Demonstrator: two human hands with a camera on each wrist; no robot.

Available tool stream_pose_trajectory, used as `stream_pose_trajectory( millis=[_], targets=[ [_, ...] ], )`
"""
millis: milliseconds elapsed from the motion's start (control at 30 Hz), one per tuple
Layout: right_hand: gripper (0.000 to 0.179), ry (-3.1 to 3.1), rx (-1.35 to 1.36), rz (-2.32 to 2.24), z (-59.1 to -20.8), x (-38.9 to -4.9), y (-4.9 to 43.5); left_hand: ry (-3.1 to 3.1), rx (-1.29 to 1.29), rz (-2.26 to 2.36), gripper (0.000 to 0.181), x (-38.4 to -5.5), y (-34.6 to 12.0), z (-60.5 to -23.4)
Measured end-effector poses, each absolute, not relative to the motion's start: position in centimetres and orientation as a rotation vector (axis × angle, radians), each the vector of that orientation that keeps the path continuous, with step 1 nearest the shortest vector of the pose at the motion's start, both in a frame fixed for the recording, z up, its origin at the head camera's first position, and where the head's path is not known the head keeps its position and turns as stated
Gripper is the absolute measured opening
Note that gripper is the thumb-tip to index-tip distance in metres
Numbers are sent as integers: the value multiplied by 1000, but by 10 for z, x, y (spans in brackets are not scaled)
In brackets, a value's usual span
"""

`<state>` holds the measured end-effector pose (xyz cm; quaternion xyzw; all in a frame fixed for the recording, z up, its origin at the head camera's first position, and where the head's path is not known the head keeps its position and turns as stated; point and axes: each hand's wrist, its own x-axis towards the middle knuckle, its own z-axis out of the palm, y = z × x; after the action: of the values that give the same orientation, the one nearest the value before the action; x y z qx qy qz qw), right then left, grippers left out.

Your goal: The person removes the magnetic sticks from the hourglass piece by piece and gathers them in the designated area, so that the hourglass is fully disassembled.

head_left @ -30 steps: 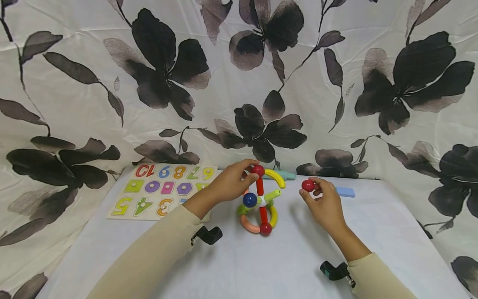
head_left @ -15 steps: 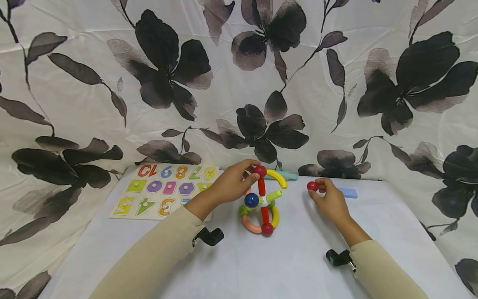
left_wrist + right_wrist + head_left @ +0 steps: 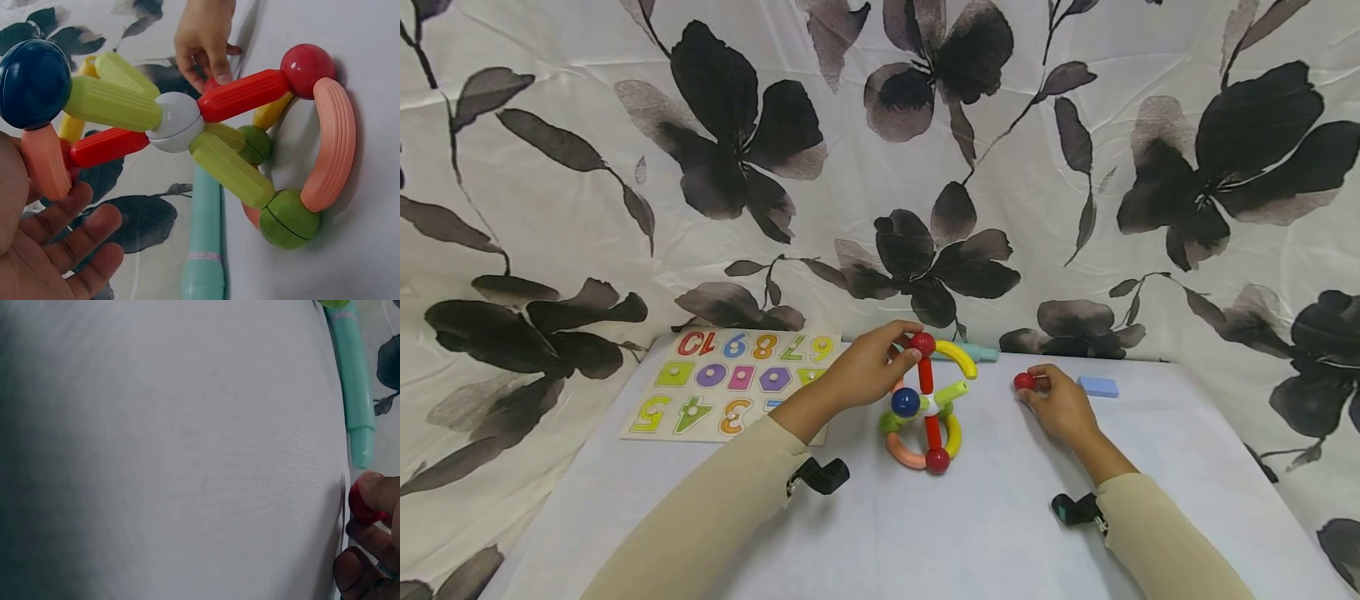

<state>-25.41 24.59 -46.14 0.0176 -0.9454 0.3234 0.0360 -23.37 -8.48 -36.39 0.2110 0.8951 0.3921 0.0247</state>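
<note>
In the head view my left hand (image 3: 868, 367) pinches the red ball (image 3: 922, 343) at the top of a magnetic stick-and-ball structure (image 3: 933, 431). This structure joins red, light green, yellow and salmon rods around a white ball (image 3: 177, 122). A dark blue ball (image 3: 906, 402) sticks out on its near side, and a green ball (image 3: 289, 219) shows low in the left wrist view. To the right, my right hand (image 3: 1063, 404) holds a loose red ball (image 3: 1024, 382) between thumb and fingers, low over the table and apart from the structure.
A number-and-shape puzzle board (image 3: 722, 385) lies left, partly behind my left forearm. Along the table's back edge lies a mint-green tube-like object (image 3: 355, 381). A blue block (image 3: 1098, 387) sits beyond my right hand. Floral cloth (image 3: 850, 167) hangs behind the white table (image 3: 970, 533).
My right hand, with the red ball, has moved slightly right and then lower toward the table. The left hand keeps its grip on the structure's top ball, and the structure stays put.
</note>
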Motion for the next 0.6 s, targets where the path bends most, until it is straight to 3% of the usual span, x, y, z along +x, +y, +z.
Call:
stream_pose_trajectory(
  millis=[400, 600],
  targets=[
    [54, -2947, 32, 934, -456, -252, 243, 2767, 627, 1219, 48, -235, -83, -366],
    [47, -2778, 96, 1013, -444, -237, 222, 2739, 567, 1228, 48, -235, -82, -365]
  ],
)
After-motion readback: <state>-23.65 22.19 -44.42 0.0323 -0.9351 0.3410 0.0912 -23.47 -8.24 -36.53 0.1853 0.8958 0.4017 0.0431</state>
